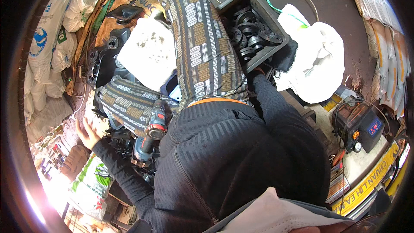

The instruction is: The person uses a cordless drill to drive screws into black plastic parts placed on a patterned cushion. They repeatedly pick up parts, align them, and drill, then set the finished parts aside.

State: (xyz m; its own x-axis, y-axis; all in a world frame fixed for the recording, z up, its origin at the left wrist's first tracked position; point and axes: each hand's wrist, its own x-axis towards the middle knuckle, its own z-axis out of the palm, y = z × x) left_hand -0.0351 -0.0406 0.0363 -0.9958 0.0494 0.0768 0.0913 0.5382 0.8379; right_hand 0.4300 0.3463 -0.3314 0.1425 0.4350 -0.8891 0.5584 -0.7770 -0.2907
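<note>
My left hand (88, 134) is stretched out to the left, its fingers spread and nothing seen in them. Black moulded parts (118, 136) lie close to it, partly under my bent left leg. My right hand (258, 70) is mostly hidden, with only a sliver showing past the dark sleeve at the near corner of a grey bin (276, 51). Several round black flanged parts (248, 30) fill that bin. A cordless drill (156, 123), grey and red, rests at my left hip, its battery toward me.
A white cloth or sack (148, 47) lies between my legs, and a white sack (317, 62) stands right of the bin. More black parts (101, 60) are piled at the left. A black machine with a gauge (358, 125) and a yellow beam (366, 181) are at the right.
</note>
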